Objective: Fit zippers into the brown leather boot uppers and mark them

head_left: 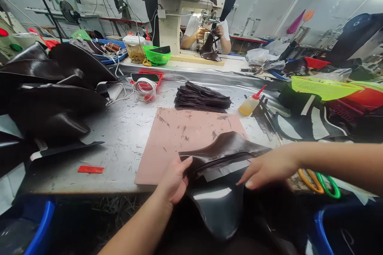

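Observation:
A dark brown leather piece [223, 203] with a seam across it and a pale strip [224, 170] on its face hangs over the table's near edge. Its upper part rests on a pinkish board [191, 127]. My left hand [176, 179] grips the piece at its left side, thumb on top. On the opposite side, my right hand [263, 169] is closed at the edge of the leather, its fingertips close together; part of the grip is hidden. Behind the board lies a stack of dark strips [202, 96], with a red-tipped glue bottle [251, 103] to its right.
Dark leather pieces [60, 99] are heaped at left, near a red strip [91, 169]. Scissors with orange and green handles [320, 183] lie below my right forearm. Blue bins [321, 231] stand below. Across the table, a person [191, 34] works at a sewing machine [169, 24].

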### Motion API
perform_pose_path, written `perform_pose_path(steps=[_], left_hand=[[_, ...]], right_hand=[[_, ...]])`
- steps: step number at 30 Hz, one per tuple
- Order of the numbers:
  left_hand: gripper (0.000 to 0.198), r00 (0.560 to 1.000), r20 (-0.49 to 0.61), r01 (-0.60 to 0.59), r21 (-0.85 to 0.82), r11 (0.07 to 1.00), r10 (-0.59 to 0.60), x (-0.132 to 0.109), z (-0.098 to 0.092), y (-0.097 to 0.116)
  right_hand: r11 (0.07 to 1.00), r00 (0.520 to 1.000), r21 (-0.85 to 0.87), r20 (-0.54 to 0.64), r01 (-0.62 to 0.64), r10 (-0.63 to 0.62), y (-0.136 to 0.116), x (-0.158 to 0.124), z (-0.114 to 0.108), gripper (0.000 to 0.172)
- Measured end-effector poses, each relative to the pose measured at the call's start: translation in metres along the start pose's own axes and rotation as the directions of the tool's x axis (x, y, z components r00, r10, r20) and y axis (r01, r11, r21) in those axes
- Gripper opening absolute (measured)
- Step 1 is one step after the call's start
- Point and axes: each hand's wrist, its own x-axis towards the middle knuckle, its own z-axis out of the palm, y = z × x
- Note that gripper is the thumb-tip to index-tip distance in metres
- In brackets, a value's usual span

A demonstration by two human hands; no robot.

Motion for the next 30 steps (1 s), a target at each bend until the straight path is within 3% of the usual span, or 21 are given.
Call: perform_pose_path(steps=[2, 3, 5, 7, 8, 9, 11, 13, 14, 16, 18, 20, 22, 26, 30], left_hand=[[0.013, 1.0, 0.011, 0.006, 0.026, 1.0, -0.006, 0.001, 0.001, 0.0], [0.014, 1.0, 0.007, 0.01, 0.04, 0.999, -0.01, 0.002, 0.002, 0.001], [0.015, 1.0, -0.014, 0.014, 0.062, 0.998, -0.013, 0.004, 0.005, 0.003], [0.015, 0.999, -0.039, 0.016, 0.085, 0.996, -0.013, 0.006, 0.007, 0.004], [0.015, 0.999, -0.046, 0.018, 0.097, 0.995, -0.013, 0.007, 0.008, 0.004], [0.015, 0.999, -0.048, 0.019, 0.11, 0.994, -0.014, 0.008, 0.008, 0.004], [0.018, 0.999, -0.043, 0.025, 0.145, 0.989, -0.019, 0.009, 0.006, 0.004], [0.021, 0.999, -0.037, 0.001, 0.216, 0.976, 0.008, 0.01, 0.001, 0.004], [0.023, 0.999, -0.035, -0.026, 0.283, 0.959, 0.038, 0.011, -0.002, 0.004], [0.025, 0.992, -0.023, -0.096, 0.469, 0.878, 0.12, 0.013, -0.009, 0.004], [0.026, 0.978, 0.012, -0.169, 0.633, 0.756, 0.209, 0.015, -0.015, 0.003], [0.025, 0.957, 0.025, -0.223, 0.703, 0.675, 0.29, 0.016, -0.019, 0.002], [0.025, 0.939, 0.001, -0.251, 0.687, 0.682, 0.345, 0.015, -0.022, 0.0], [0.019, 0.955, -0.002, -0.224, 0.652, 0.725, 0.297, 0.011, -0.022, -0.001], [0.02, 0.967, 0.018, -0.161, 0.819, 0.551, 0.254, 0.006, -0.019, 0.0]], right_hand=[[0.968, 0.992, -0.218, 0.045, 0.126, -0.119, -0.028, -0.001, 0.017, 0.039], [0.907, 0.974, -0.358, 0.055, 0.223, -0.218, -0.042, -0.001, 0.029, 0.046], [0.709, 0.89, -0.569, 0.098, 0.417, -0.445, -0.068, 0.0, 0.051, 0.047], [0.563, 0.821, -0.657, 0.159, 0.502, -0.548, -0.081, 0.002, 0.063, 0.04], [0.555, 0.814, -0.649, 0.18, 0.52, -0.552, -0.083, 0.004, 0.063, 0.036], [0.596, 0.827, -0.609, 0.192, 0.523, -0.529, -0.081, 0.008, 0.058, 0.032], [0.784, 0.893, -0.431, 0.155, 0.447, -0.423, -0.07, 0.016, 0.04, 0.021], [0.946, 0.956, -0.143, 0.064, 0.292, -0.286, -0.054, 0.024, 0.02, 0.016], [0.973, 0.973, -0.004, 0.024, 0.232, -0.231, -0.047, 0.027, 0.012, 0.018], [0.963, 0.978, 0.171, -0.022, 0.21, -0.209, -0.039, 0.031, 0.003, 0.021], [0.942, 0.962, 0.196, -0.038, 0.273, -0.271, -0.037, 0.033, 0.004, 0.014], [0.929, 0.944, 0.167, -0.051, 0.329, -0.325, -0.039, 0.037, 0.008, 0.007], [0.928, 0.945, 0.177, -0.064, 0.328, -0.321, -0.04, 0.042, 0.012, 0.013], [0.933, 0.961, 0.229, -0.075, 0.278, -0.268, -0.041, 0.051, 0.017, 0.012], [0.934, 0.935, 0.077, -0.097, 0.348, -0.34, -0.046, 0.052, 0.023, 0.017]])
